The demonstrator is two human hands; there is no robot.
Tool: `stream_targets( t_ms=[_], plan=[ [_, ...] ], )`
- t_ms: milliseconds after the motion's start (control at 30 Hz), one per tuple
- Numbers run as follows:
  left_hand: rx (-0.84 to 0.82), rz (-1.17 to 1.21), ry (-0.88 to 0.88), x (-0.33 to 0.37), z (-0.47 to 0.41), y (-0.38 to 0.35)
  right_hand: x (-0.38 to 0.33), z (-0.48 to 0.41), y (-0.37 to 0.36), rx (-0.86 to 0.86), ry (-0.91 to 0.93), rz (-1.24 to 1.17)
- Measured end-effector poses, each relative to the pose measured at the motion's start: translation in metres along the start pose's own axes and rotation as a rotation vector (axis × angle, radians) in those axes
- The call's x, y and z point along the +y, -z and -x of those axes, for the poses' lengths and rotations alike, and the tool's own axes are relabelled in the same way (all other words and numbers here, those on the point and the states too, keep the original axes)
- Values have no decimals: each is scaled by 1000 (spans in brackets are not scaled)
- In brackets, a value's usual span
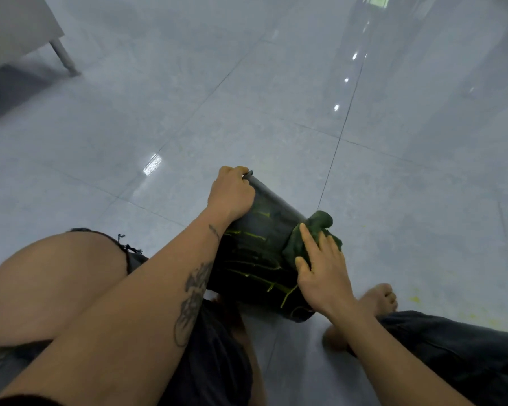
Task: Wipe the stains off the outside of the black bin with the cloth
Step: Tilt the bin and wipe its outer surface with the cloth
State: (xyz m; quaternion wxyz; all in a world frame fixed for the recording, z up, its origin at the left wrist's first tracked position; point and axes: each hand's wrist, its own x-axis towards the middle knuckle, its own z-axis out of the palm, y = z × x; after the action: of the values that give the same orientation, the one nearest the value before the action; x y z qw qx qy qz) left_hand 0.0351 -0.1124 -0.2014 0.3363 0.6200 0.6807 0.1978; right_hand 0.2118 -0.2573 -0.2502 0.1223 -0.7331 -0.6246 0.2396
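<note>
The black bin (264, 230) lies tilted on its side on the floor between my legs, its outside streaked with yellow-green stains (258, 276). My left hand (232, 194) grips the bin's far rim, fingers curled over the edge. My right hand (320, 273) presses a dark green cloth (311, 235) flat against the bin's right side with straight fingers. Part of the cloth bunches up beyond my fingertips.
I sit on a glossy grey tiled floor (247, 98). My bare knee (50, 276) is at the left, my foot (379, 297) at the right behind the bin. A furniture leg (65, 58) stands at the far upper left. Yellow specks (414, 300) dot the floor at right.
</note>
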Motion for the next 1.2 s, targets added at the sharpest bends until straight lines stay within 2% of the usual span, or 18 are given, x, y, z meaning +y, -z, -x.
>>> stream_targets(
  t_ms=[100, 200, 333, 433, 600, 767, 867, 1000, 1133, 1200],
  plan=[
    [-31, -25, -25, 4, -5, 1, -22, 23, -6, -30, 125, 19],
    [-86, 56, -18, 7, -6, 4, -41, 19, -9, -41, 257, 67],
    [-142, 166, 23, 1, -6, 10, -53, -16, -4, -73, 256, -7],
    [-79, 244, 11, -1, -2, 11, -52, -50, 1, -60, 152, -128],
    [-3, 279, -19, -3, 3, 6, -15, -76, 19, -215, -234, -221],
    [0, 387, 60, -1, -3, 5, -9, -73, 19, -182, -288, -237],
    [0, 465, 121, 1, -4, 3, -39, -73, 14, -45, -153, -242],
    [-27, 565, 189, -3, -12, 3, -71, -52, -12, 44, 214, -90],
    [-25, 561, 181, -1, -12, 2, -38, -17, -15, 112, 392, -41],
    [10, 506, 153, 4, -9, 3, -14, -8, -14, 139, 397, -36]
  ],
)
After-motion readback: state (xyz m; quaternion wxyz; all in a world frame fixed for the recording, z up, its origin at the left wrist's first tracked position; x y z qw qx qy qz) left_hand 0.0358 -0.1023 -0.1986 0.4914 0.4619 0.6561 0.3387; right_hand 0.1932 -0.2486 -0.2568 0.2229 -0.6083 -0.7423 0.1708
